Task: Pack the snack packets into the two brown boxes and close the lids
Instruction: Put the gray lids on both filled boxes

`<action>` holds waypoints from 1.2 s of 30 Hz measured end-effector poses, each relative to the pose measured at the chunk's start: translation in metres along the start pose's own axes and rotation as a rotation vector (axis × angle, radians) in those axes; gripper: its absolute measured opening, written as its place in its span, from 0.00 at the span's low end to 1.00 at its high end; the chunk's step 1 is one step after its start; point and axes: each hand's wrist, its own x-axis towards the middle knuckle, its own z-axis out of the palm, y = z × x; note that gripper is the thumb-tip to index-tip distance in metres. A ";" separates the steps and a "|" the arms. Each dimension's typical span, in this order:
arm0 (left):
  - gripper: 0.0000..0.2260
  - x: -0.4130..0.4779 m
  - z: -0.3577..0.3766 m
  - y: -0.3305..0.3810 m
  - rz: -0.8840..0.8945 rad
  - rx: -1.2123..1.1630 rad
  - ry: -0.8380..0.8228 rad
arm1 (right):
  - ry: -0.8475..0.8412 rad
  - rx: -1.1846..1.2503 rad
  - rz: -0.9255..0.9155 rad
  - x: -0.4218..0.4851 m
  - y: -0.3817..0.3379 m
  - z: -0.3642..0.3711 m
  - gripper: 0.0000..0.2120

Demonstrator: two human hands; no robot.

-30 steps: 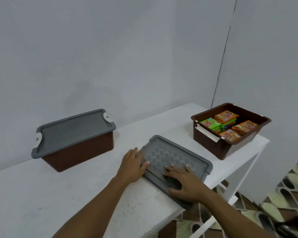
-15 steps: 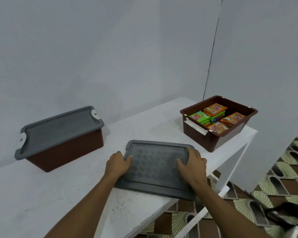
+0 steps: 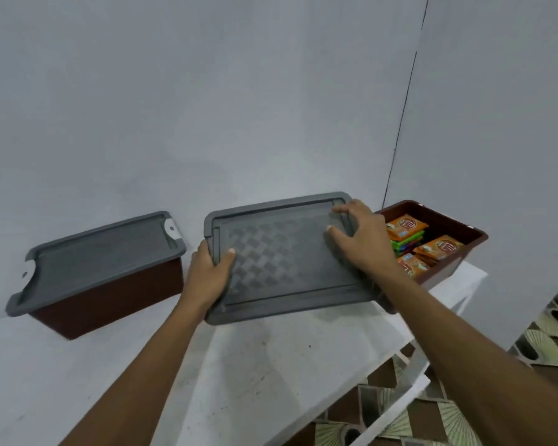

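I hold a grey lid point(image 3: 284, 255) with a chequered pattern in the air above the white table point(image 3: 271, 365), tilted toward me. My left hand point(image 3: 208, 275) grips its left edge and my right hand point(image 3: 361, 239) grips its right end. Just right of the lid stands an open brown box point(image 3: 448, 262) holding orange and green snack packets point(image 3: 432, 246); the lid partly hides its left side. At the left, a second brown box point(image 3: 110, 294) sits with its grey lid point(image 3: 100, 255) on.
The table stands in a corner between two grey walls point(image 3: 239, 91). Its front and right edges drop off to a patterned tile floor point(image 3: 545, 349). White table legs point(image 3: 400, 407) show below the front edge.
Both hands have lifted the loose grey lid off the table and carried it up and to the right, toward the open box. The camera view has shifted left and closer.
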 end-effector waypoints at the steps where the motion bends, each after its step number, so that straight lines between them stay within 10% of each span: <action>1: 0.14 0.003 0.009 0.010 -0.003 -0.027 -0.034 | -0.006 -0.022 -0.007 0.011 0.005 -0.013 0.18; 18: 0.18 0.001 0.268 0.115 -0.172 0.421 0.091 | -0.395 -0.099 0.044 0.141 0.236 -0.147 0.17; 31: 0.33 -0.024 0.304 0.120 -0.422 0.052 0.230 | -0.582 0.012 -0.056 0.158 0.279 -0.138 0.22; 36: 0.34 -0.024 0.307 0.120 -0.414 0.289 0.364 | -0.566 0.094 0.151 0.163 0.280 -0.140 0.33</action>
